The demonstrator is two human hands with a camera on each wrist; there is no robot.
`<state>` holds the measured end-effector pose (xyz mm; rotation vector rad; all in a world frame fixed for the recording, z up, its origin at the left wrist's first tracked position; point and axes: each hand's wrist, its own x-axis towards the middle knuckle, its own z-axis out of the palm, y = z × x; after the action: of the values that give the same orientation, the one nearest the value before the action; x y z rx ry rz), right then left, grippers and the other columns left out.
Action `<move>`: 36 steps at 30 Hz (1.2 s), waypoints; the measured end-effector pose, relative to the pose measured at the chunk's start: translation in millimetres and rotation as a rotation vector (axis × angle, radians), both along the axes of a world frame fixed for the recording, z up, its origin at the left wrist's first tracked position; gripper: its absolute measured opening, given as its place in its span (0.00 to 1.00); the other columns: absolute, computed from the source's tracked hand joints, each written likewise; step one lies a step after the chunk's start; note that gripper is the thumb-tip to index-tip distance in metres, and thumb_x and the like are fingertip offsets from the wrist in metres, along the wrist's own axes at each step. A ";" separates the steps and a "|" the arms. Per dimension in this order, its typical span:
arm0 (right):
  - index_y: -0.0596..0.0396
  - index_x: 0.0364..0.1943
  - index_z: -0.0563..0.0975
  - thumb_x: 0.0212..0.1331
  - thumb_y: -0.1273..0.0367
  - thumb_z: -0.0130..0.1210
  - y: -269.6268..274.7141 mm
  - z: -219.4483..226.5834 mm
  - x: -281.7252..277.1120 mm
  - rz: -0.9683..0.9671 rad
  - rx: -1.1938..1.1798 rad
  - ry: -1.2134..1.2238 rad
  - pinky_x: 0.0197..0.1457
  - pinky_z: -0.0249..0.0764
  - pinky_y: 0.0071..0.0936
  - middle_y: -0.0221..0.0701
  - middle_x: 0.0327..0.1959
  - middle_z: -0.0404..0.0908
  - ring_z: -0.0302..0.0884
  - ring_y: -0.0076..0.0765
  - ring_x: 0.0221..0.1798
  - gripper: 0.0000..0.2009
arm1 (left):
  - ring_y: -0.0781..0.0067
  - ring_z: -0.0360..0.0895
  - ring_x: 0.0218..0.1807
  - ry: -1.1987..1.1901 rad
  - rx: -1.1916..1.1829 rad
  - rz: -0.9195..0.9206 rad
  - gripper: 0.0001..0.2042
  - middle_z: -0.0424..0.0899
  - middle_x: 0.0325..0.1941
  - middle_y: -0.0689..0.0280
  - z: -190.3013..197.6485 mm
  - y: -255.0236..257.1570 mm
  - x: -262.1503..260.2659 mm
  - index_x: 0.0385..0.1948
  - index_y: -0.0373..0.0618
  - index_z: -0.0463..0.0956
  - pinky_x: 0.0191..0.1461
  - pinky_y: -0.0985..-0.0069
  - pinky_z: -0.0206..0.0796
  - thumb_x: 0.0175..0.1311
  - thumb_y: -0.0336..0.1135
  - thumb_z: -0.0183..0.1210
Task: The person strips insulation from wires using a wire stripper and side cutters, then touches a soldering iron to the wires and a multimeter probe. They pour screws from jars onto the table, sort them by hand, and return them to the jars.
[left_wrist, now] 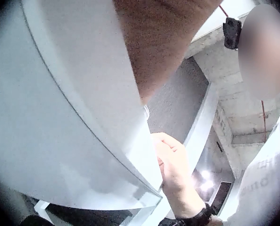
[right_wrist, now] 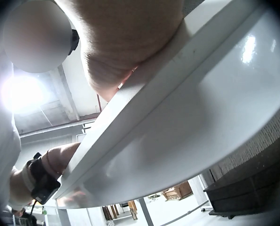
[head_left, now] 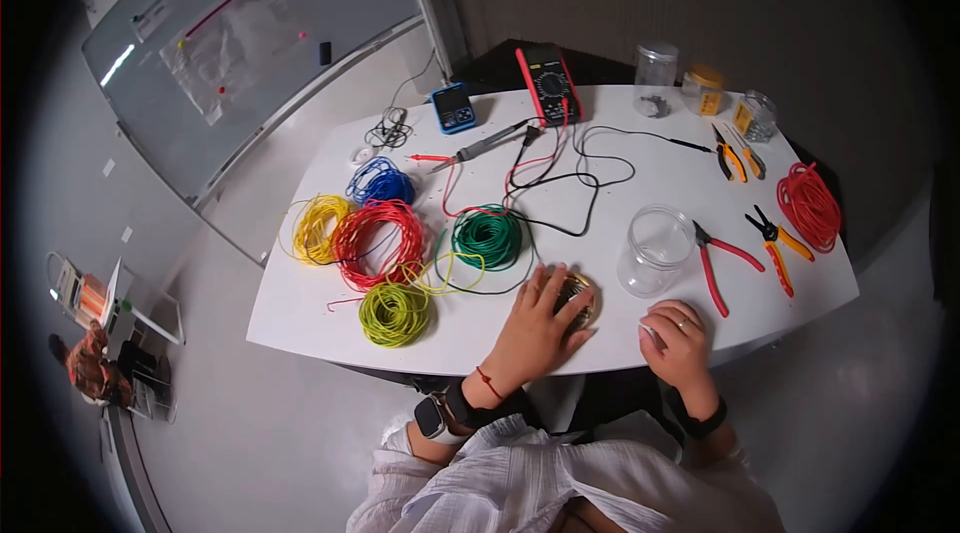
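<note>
On the white table, my left hand (head_left: 540, 326) rests over a round, gold-rimmed container (head_left: 591, 305), fingers spread across its top and partly hiding its small contents. To the right, my right hand (head_left: 680, 343) lies at the table's front edge with fingers loosely curled; whether a small pale spot there is a held item, I cannot tell. Beyond it stands a clear, lidless-looking jar (head_left: 652, 268). In the left wrist view, my right hand (left_wrist: 172, 165) appears at the edge. The underside of the table (right_wrist: 177, 132) fills much of the right wrist view.
Wire coils, including red (head_left: 350, 243) and green (head_left: 487, 237), lie left. A multimeter (head_left: 550, 85), blue device (head_left: 453, 108) and soldering iron (head_left: 490, 143) sit behind. Red-handled pliers (head_left: 712, 278), more tools, a red coil (head_left: 809, 208) and lidded jars (head_left: 656, 78) are right.
</note>
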<state>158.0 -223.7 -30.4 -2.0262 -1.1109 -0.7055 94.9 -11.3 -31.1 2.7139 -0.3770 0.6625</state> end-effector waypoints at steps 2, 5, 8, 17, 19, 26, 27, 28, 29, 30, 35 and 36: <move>0.56 0.24 0.74 0.36 0.77 0.58 0.6 0.5 0.2 -0.009 0.004 -0.011 0.40 0.71 0.32 0.34 0.26 0.75 0.74 0.39 0.34 0.07 | 0.40 0.60 0.56 -0.018 -0.022 -0.009 0.24 0.60 0.59 0.50 2.4 -0.7 0.9 0.49 0.52 0.69 0.56 0.58 0.59 0.47 0.42 0.62; 0.57 0.24 0.74 0.37 0.77 0.57 0.4 0.4 0.8 -0.002 0.009 -0.029 0.40 0.72 0.31 0.34 0.26 0.75 0.74 0.39 0.34 0.06 | 0.44 0.64 0.53 -0.016 -0.067 -0.022 0.24 0.63 0.57 0.50 7.5 0.2 1.5 0.46 0.50 0.72 0.54 0.60 0.62 0.43 0.42 0.64; 0.57 0.25 0.74 0.37 0.78 0.56 -2.2 -1.4 1.1 0.009 0.050 -0.053 0.40 0.71 0.32 0.34 0.27 0.75 0.74 0.40 0.35 0.07 | 0.48 0.67 0.50 -0.012 -0.166 0.014 0.27 0.70 0.51 0.50 9.6 1.6 0.8 0.43 0.45 0.74 0.53 0.61 0.63 0.34 0.42 0.68; 0.59 0.51 0.66 0.55 0.75 0.47 12.0 7.4 -45.1 0.269 0.642 1.006 0.52 0.66 0.31 0.37 0.48 0.72 0.72 0.37 0.47 0.17 | 0.54 0.69 0.52 -0.097 -0.317 -0.186 0.35 0.70 0.53 0.55 48.4 -0.6 -10.1 0.46 0.41 0.72 0.55 0.66 0.62 0.27 0.40 0.72; 0.57 0.60 0.56 0.63 0.67 0.41 23.0 8.9 -49.6 0.583 0.861 1.343 0.58 0.61 0.33 0.37 0.55 0.65 0.67 0.35 0.54 0.22 | 0.54 0.69 0.54 -0.105 -0.328 -0.271 0.39 0.69 0.54 0.53 59.4 -1.4 -9.5 0.50 0.41 0.69 0.55 0.67 0.63 0.27 0.42 0.73; 0.49 0.60 0.58 0.62 0.47 0.31 34.5 15.0 -46.6 1.012 1.106 1.851 0.61 0.60 0.39 0.32 0.58 0.63 0.64 0.35 0.58 0.28 | 0.57 0.67 0.57 0.132 -0.497 -0.470 0.44 0.62 0.59 0.51 73.6 -15.1 -6.2 0.56 0.41 0.63 0.55 0.68 0.64 0.27 0.40 0.74; 0.47 0.59 0.59 0.61 0.46 0.30 34.9 9.7 -46.6 1.099 1.143 1.860 0.60 0.61 0.39 0.32 0.57 0.64 0.64 0.35 0.58 0.28 | 0.57 0.67 0.57 0.132 -0.498 -0.471 0.44 0.62 0.59 0.51 72.8 -17.0 -5.8 0.56 0.41 0.63 0.55 0.68 0.64 0.27 0.40 0.74; 0.43 0.60 0.59 0.58 0.43 0.30 35.2 0.0 -45.7 1.141 1.166 1.864 0.61 0.60 0.41 0.32 0.58 0.64 0.63 0.38 0.60 0.30 | 0.57 0.67 0.57 0.116 -0.508 -0.492 0.44 0.61 0.59 0.51 72.0 -19.0 -5.1 0.56 0.41 0.63 0.55 0.68 0.64 0.27 0.39 0.74; 0.43 0.60 0.59 0.58 0.43 0.30 35.6 -1.6 -47.1 1.138 1.168 1.860 0.61 0.60 0.41 0.32 0.58 0.64 0.63 0.38 0.60 0.30 | 0.57 0.67 0.56 0.099 -0.517 -0.515 0.44 0.61 0.59 0.52 71.3 -21.1 -3.7 0.56 0.41 0.62 0.55 0.68 0.64 0.27 0.39 0.74; 0.43 0.60 0.59 0.58 0.43 0.30 36.6 -2.0 -48.2 1.109 1.209 1.827 0.61 0.61 0.41 0.32 0.58 0.65 0.63 0.37 0.59 0.30 | 0.57 0.67 0.56 0.098 -0.518 -0.521 0.44 0.61 0.59 0.52 70.4 -23.5 -2.2 0.56 0.41 0.62 0.55 0.68 0.64 0.27 0.39 0.74; 0.44 0.59 0.60 0.59 0.44 0.32 25.9 -1.3 -41.1 1.041 1.358 1.777 0.58 0.63 0.40 0.34 0.55 0.68 0.66 0.38 0.57 0.28 | 0.52 0.63 0.58 0.098 -0.496 -0.492 0.41 0.60 0.59 0.52 60.7 -34.9 4.7 0.56 0.45 0.63 0.57 0.65 0.61 0.31 0.37 0.71; 0.41 0.60 0.58 0.59 0.44 0.33 20.3 8.2 -38.1 1.069 1.243 1.695 0.57 0.62 0.42 0.35 0.55 0.67 0.65 0.42 0.57 0.29 | 0.52 0.63 0.58 0.097 -0.495 -0.497 0.41 0.60 0.59 0.52 62.9 -35.6 4.7 0.56 0.45 0.63 0.57 0.65 0.61 0.31 0.37 0.71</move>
<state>119.8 -203.3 -22.1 -0.2629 -0.2549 0.7325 99.6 -47.0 31.7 2.0615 -0.7222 0.4097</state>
